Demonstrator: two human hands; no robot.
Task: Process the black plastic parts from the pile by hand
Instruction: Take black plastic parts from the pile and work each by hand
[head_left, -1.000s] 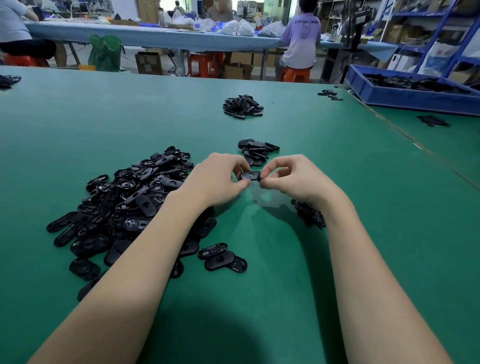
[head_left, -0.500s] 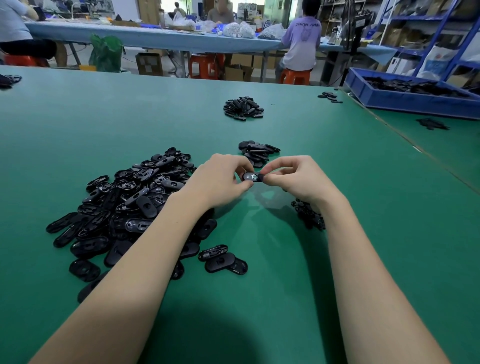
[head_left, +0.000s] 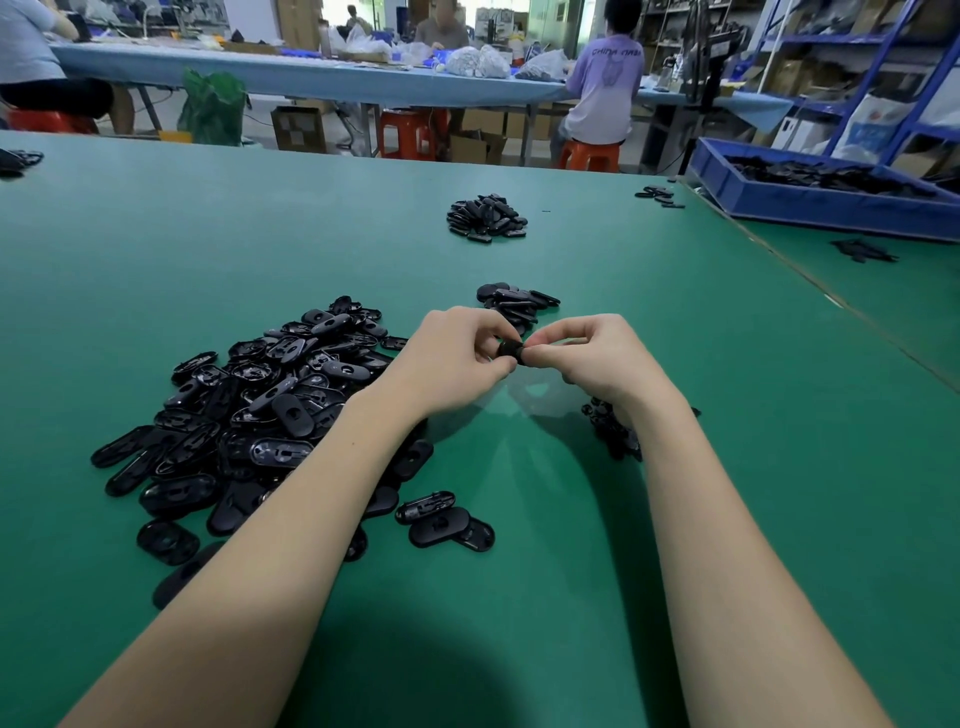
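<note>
Tabletop (head_left: 156, 249): green, workshop with blue shelving behind.
Pile (head_left: 260, 415): glossy black oval parts, left.
Left hand (head_left: 447, 364), right hand (head_left: 597, 358): both pinch one black part (head_left: 509, 349).

Layout: table (head_left: 156, 249) with parts in separate heaps.

Large pile (head_left: 260, 410) at near left, under the left forearm; small heap (head_left: 517, 304) just behind the hands; scrap cluster (head_left: 613, 431) beneath the right wrist; further heap (head_left: 487, 218) well behind at centre; tray (head_left: 810, 200) at far right; loose pieces (head_left: 660, 196) just left of the tray.
</note>
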